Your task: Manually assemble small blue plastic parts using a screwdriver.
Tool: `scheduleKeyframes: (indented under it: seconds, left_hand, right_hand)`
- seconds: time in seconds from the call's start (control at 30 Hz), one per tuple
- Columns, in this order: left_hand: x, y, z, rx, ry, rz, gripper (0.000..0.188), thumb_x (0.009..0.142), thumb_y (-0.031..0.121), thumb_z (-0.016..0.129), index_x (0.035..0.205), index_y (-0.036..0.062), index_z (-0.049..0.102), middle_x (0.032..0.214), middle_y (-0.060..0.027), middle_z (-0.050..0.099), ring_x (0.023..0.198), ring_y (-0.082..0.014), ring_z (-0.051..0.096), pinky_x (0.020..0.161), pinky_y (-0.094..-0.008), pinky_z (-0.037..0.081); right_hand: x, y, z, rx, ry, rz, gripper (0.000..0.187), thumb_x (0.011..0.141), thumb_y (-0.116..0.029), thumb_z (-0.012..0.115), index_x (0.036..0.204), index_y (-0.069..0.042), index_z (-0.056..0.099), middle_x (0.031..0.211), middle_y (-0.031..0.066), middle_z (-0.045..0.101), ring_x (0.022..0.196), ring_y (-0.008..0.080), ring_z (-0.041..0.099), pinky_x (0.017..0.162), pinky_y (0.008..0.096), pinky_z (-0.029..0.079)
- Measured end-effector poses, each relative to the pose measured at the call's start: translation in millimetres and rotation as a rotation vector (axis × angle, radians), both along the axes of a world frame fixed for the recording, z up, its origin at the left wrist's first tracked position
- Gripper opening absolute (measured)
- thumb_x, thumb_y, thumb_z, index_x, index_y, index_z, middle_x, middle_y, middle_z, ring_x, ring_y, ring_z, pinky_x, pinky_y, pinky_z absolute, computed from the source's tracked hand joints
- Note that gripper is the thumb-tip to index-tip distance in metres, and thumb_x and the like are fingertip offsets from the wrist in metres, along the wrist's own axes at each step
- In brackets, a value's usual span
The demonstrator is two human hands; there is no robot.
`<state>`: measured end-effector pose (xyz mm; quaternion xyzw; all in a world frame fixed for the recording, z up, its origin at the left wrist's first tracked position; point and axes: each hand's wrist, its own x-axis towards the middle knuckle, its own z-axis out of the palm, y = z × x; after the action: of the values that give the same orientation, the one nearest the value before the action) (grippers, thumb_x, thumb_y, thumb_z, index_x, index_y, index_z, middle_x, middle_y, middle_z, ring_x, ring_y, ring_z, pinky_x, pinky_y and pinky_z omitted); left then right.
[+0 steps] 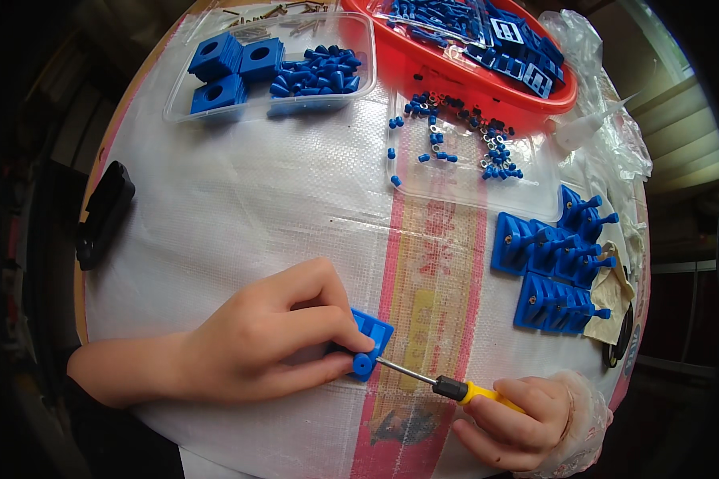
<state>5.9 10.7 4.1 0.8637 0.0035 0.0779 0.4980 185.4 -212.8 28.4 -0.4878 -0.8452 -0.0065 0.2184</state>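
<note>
My left hand [283, 335] is closed on a small blue plastic part [379, 331] with a square base and a round knob, holding it down on the white woven sheet. In my right hand [523, 423] is a screwdriver [451, 389] with a yellow and black handle. Its metal shaft points left, and the tip meets the right side of the blue part near my left fingertips. Whatever the tip touches is too small to make out. My left fingers hide much of the part.
A clear tray [367, 76] of blue squares and cone-shaped pieces stands back left. Behind right are a red basin [563, 100] of blue parts and a lid [535, 195] with small fittings. Several assembled blue parts [555, 263] sit at right, a black object [105, 214] at left.
</note>
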Motion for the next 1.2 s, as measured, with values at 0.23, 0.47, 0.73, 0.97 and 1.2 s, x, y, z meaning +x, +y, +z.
scheduleKeyframes:
  seconds: [0.23, 0.47, 0.73, 0.97, 1.2]
  left_hand:
    - [0, 1, 0, 0.008, 0.002, -0.018, 0.022, 0.068, 0.006, 0.077, 0.088, 0.0062, 0.068, 0.081, -0.0055, 0.052, 0.070, -0.0138, 0.052, 0.060, -0.0229, 0.043]
    - [1, 1, 0, 0.030, -0.017, -0.037, 0.021, 0.068, 0.008, 0.077, 0.087, 0.0059, 0.068, 0.079, -0.0051, 0.052, 0.069, -0.0134, 0.052, 0.058, -0.0226, 0.042]
    - [-1, 1, -1, 0.061, -0.046, -0.057, 0.020, 0.068, 0.010, 0.079, 0.084, 0.0064, 0.068, 0.075, -0.0043, 0.051, 0.063, -0.0121, 0.050, 0.053, -0.0216, 0.041]
    - [-1, 0, 0, 0.064, -0.029, -0.044, 0.020, 0.068, 0.009, 0.079, 0.084, 0.0059, 0.068, 0.075, -0.0045, 0.051, 0.064, -0.0120, 0.050, 0.054, -0.0216, 0.041]
    - [-2, -2, 3, 0.063, -0.009, -0.017, 0.022, 0.068, 0.006, 0.077, 0.087, 0.0061, 0.069, 0.076, -0.0048, 0.051, 0.065, -0.0122, 0.051, 0.055, -0.0216, 0.042]
  right_hand:
    - [-1, -4, -1, -0.102, 0.057, -0.041, 0.026, 0.069, 0.004, 0.068, 0.093, -0.006, 0.065, 0.096, 0.0107, 0.055, 0.069, 0.0192, 0.057, 0.052, 0.0221, 0.048]
    - [0, -7, 1, -0.164, 0.171, -0.078, 0.027, 0.068, 0.005, 0.068, 0.093, -0.006, 0.065, 0.096, 0.0110, 0.055, 0.069, 0.0195, 0.058, 0.052, 0.0221, 0.048]
    - [1, -9, -4, -0.204, 0.284, -0.086, 0.026, 0.069, 0.007, 0.067, 0.094, -0.004, 0.065, 0.097, 0.0125, 0.055, 0.070, 0.0208, 0.059, 0.055, 0.0234, 0.049]
    - [10, -7, -9, -0.212, 0.345, 0.003, 0.027, 0.069, 0.007, 0.058, 0.095, 0.000, 0.065, 0.097, 0.0152, 0.055, 0.072, 0.0242, 0.060, 0.060, 0.0266, 0.050]
    - [10, -7, -9, -0.217, 0.349, 0.009, 0.029, 0.069, 0.006, 0.056, 0.096, 0.001, 0.065, 0.098, 0.0158, 0.055, 0.073, 0.0242, 0.060, 0.061, 0.0272, 0.050]
